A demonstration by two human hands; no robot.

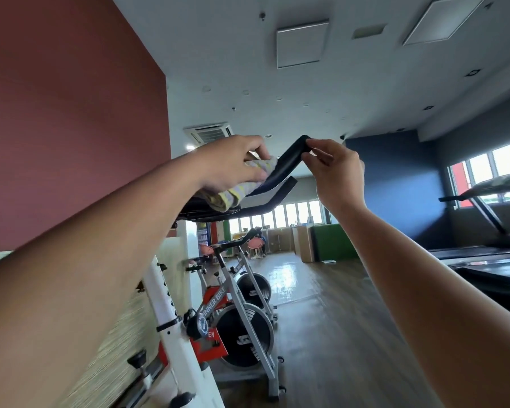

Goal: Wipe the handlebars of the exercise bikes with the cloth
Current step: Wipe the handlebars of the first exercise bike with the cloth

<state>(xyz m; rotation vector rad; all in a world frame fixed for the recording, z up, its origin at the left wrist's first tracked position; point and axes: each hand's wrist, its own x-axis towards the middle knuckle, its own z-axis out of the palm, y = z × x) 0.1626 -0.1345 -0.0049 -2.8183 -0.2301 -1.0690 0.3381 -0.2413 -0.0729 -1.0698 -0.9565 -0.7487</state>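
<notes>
**pedalpusher:** so where was the cloth point(236, 193) compared to the handlebar point(286, 161)? and what were the hands doing?

**wipedown_guy:** cloth was bunched right on the handlebar, low on the near black horn, just short of where it bends upward. Yellow and grey striped rag. The left grip point(230, 166) had it: fingers and thumb curled round the wad, holding it against the bar, with a fold hanging under the hand. The right grip point(333, 172) was further up the same horn, pinching the very tip between thumb and fingertips point(318, 145), so it was closed on the bar itself and clear of the cloth.

**pedalpusher:** anything else around it?

**wipedown_guy:** the handlebar's second horn ran just beyond the first. Below the handlebar was that bike's white frame point(165, 293). Past that, lower down, was a grey bike point(218, 301) with red panels and a black flywheel, and another one behind it. Off to the right of the handlebar stood a treadmill point(483, 198), a bit blurry.
</notes>
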